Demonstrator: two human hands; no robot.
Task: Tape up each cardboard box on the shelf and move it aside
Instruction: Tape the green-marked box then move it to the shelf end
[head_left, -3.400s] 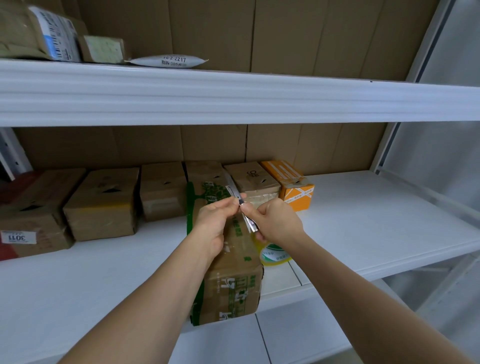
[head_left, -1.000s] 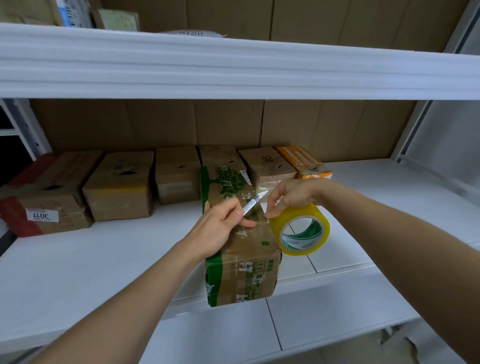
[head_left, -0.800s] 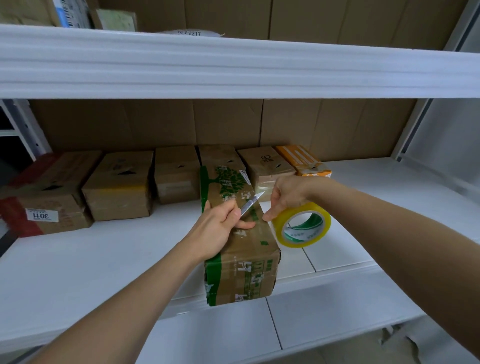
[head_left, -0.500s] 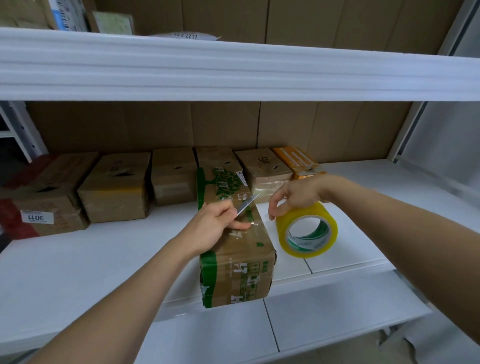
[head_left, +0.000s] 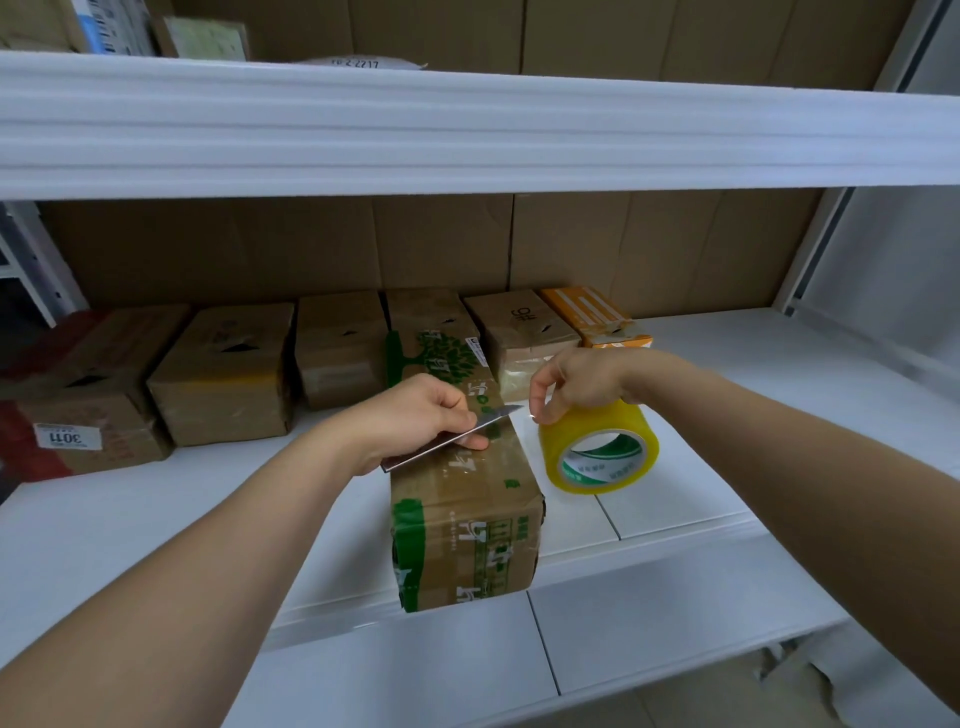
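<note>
The box with green print stands at the front edge of the shelf, apart from the row of boxes at the back. The left hand rests on top of the box, and its grip holds a thin blade between thumb and fingers, with the tip pointing to the right. The right hand grips the yellow tape roll from above, just beside the box on its right. A small glint shows between blade tip and roll, probably a strip of clear tape, but it is too thin to be sure.

I judge that the step in hand is the cutting of the tape after it was laid over the top seam. The next move calls for the strip to be pulled tight against the blade edge and the cut end pressed flat on the cardboard. After that both hands must be freed to push the box aside.
</note>
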